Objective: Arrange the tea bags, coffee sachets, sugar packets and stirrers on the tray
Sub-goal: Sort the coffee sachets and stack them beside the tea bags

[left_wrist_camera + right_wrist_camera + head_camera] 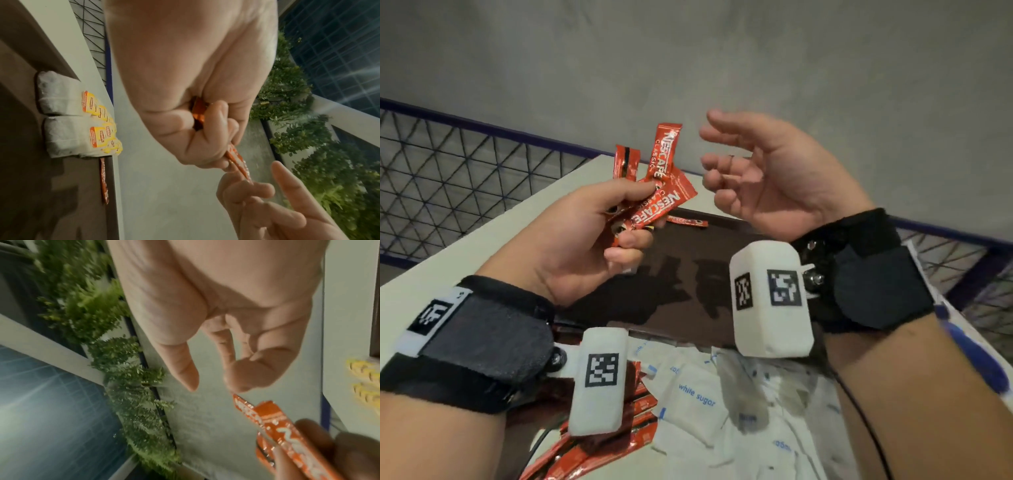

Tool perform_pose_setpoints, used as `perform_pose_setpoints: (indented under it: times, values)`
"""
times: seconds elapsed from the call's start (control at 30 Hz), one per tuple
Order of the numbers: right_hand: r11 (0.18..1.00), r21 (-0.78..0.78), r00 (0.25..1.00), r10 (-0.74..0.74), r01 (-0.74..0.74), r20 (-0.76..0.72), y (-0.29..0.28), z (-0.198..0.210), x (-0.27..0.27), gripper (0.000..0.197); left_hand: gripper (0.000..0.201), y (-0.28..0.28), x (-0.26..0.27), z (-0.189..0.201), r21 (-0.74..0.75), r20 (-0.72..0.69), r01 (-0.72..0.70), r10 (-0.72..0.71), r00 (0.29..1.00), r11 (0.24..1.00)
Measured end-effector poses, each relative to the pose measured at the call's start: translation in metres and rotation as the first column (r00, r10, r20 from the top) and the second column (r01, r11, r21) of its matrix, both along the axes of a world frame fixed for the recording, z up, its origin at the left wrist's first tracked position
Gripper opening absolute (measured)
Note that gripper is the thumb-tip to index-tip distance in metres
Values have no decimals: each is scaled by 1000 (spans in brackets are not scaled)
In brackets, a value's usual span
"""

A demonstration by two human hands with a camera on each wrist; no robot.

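Nearest the head camera, below the wrists, red coffee sachets [599,455] lie in a loose heap at the lower left, and white sugar packets [698,397] printed "white sugar" spread in a pile just to their right, the two heaps touching.

Above them the left hand [585,240] is raised over the dark brown tray [681,291], its fingers and thumb curled round a fanned bundle of held sachets [657,185], whose upper ends stick up and out past the fingertips. In the left wrist view the same bundle [236,160] runs out of the closed grip toward the other hand.

One lone sachet [688,221] lies flat on the tray beside its far rim; the left wrist view shows it [103,181] along that edge, with two rows of tea bags [68,116] with yellow tags next to it, their tags reaching onto the pale worktop [98,65].

To the right, the right hand [767,174] hovers palm inward with fingers loosely spread and holding nothing, its fingertips close to the ends of the held bundle. The right wrist view puts them almost at a sachet's tip; contact cannot be judged.
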State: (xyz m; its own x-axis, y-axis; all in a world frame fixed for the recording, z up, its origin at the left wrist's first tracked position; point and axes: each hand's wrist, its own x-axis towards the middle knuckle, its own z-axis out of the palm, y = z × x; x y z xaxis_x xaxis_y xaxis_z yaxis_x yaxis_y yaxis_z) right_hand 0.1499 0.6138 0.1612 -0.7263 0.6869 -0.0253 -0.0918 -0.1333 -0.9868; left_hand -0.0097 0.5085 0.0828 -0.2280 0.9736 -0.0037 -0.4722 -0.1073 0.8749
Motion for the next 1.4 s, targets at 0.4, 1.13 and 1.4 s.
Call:
perform_pose_setpoints:
  times: [0.4,1.13,1.4]
  values:
    - [930,368,986,-36,-26,161,2,-23,-11,15,20,-2,7,-3,-38,-177,30,-36,983,999]
    - [969,238,998,-70,67,3,16,-40,-26,12,25,6,-5,-15,-19,-125,-96,93,988,995]
    - [991,116,995,-74,67,63,18,-42,-28,15,21,6,-6,-17,-24,-123,-85,81,989,996]
